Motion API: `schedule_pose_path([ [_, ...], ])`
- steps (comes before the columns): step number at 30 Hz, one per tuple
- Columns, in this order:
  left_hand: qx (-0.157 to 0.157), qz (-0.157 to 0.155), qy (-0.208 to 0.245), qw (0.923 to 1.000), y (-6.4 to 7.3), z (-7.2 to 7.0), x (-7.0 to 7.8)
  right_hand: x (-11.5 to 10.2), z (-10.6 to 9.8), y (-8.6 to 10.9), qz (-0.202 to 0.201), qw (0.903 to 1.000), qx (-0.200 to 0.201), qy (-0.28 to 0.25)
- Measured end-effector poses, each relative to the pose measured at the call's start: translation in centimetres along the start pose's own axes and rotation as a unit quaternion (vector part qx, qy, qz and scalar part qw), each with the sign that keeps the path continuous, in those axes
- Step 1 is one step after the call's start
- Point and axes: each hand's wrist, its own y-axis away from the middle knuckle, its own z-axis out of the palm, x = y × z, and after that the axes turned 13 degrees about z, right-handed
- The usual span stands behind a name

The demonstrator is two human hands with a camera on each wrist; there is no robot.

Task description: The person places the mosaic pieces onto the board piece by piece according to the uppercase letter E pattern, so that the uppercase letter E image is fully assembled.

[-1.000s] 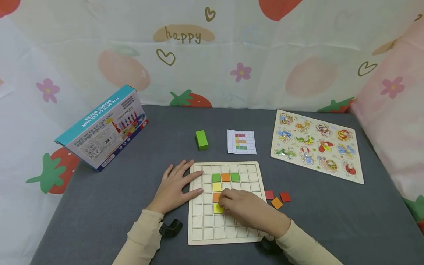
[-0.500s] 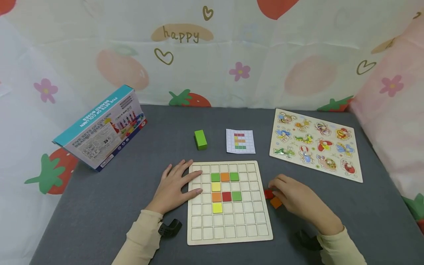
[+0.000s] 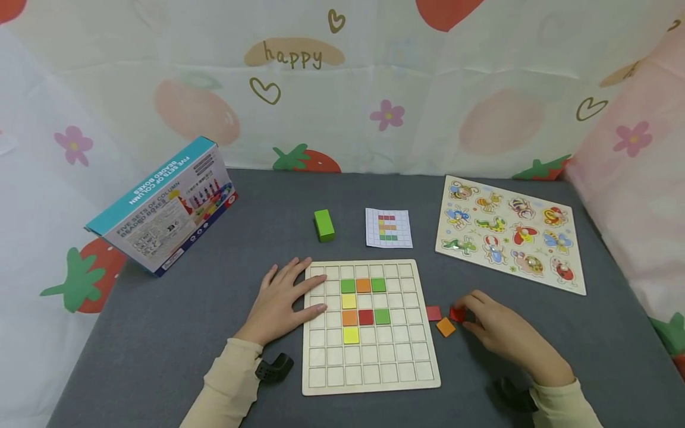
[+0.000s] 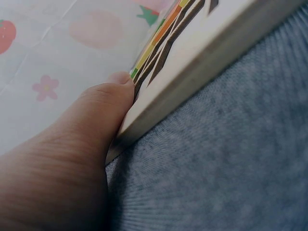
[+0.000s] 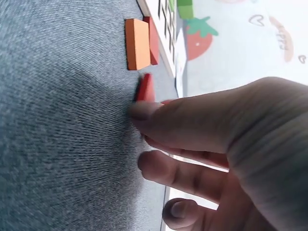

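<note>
My left hand (image 3: 280, 303) lies with spread fingers on the left edge of a wooden grid board (image 3: 369, 368); its thumb (image 4: 113, 96) is at the rim in the left wrist view. On the board sit green, orange, yellow and red square tiles, among them a red tile (image 3: 366, 317) between an orange tile (image 3: 349, 318) and a green tile (image 3: 382, 317). Right of the board, my right hand (image 3: 503, 330) pinches another red tile (image 3: 456, 314) between thumb and fingers, low over the cloth. In the right wrist view that red tile (image 5: 146, 89) stands tilted, partly hidden by the thumb.
Beside the board's right edge lie a loose orange tile (image 3: 446, 327) and a red tile (image 3: 434, 313). Behind the board are a green block (image 3: 324, 226) and a pattern card (image 3: 388, 228). An insect puzzle board (image 3: 511, 235) is back right, a cardboard box (image 3: 166, 208) back left.
My right hand has left the board for the loose tiles at the right, shifted slightly farther right, and taken hold of a red tile. My left hand has stayed in place.
</note>
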Motion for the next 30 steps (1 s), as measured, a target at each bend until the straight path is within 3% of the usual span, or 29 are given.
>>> schedule_pose_path([
  [9, 0.001, 0.0, -0.001, 1.0, 0.0, 0.0, 0.0, -0.3, 0.2, -0.2, 0.013, 0.9999, 0.001, 0.0],
  [22, 0.0, 0.0, -0.004, 1.0, 0.0, 0.1, -0.1, -0.4, 0.7, -0.7, -0.002, 0.997, 0.076, -0.008],
  [30, 0.0, 0.0, -0.005, 1.0, 0.0, 0.1, -0.1, -3.2, 0.8, -1.9, -0.056, 0.9956, 0.073, -0.018],
])
